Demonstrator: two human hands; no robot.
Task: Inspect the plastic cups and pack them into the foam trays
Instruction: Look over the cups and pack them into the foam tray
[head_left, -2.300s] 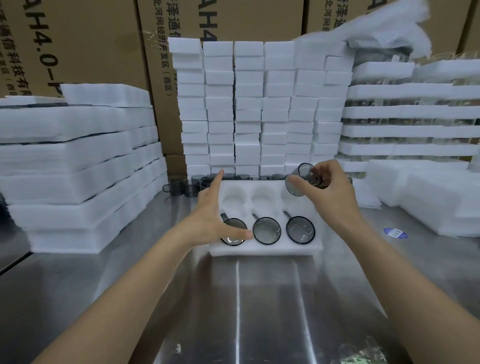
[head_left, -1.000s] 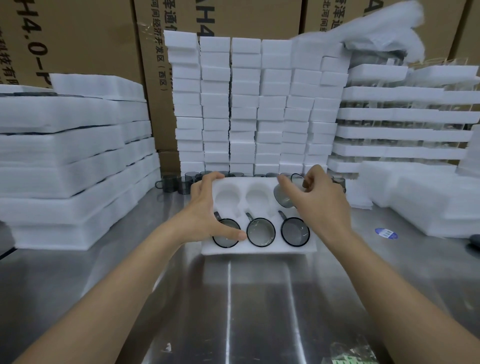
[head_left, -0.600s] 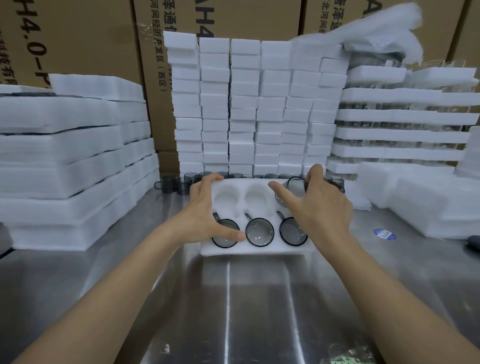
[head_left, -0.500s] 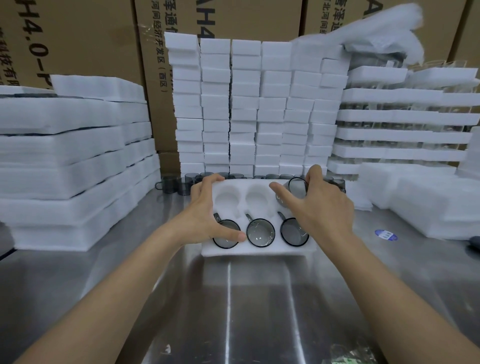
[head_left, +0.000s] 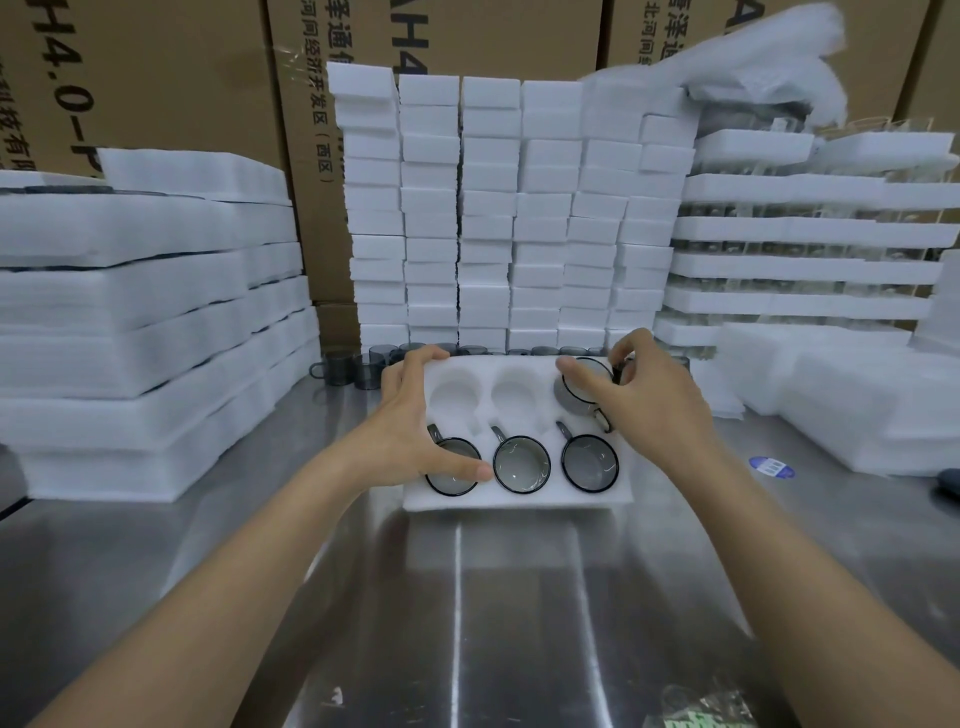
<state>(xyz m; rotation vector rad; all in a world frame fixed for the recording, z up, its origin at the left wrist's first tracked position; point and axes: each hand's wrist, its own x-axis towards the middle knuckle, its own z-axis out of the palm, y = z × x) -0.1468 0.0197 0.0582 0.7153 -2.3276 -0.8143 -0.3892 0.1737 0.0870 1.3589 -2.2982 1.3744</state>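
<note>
A grey cup is held tilted over the far right pocket of a foam tray, its lower part just inside the pocket and its handle pointed towards the near side. It is gripped by the right hand, whose thumb and fingers are curled round its rim and wall. The near row of the tray is filled by three more cups, seated mouth up with their handles angled to the far left. The far left and far middle pockets are seen bare. The tray's left end is spanned by the left hand: the fingers are spread apart and nearly straight, the fingertips laid on the far left corner, the thumb stretched across the rim of the near left cup. The tray is set on the steel bench, about the middle, nearer the far edge. Just behind it a row of loose cups is lined up along the far edge. Columns of white foam blocks are stacked behind these. Piled foam trays are ranged along the left edge, and layered packed trays along the right. Cardboard cartons are stood at the back. A blue sticker is stuck to the bench right of the tray.
</note>
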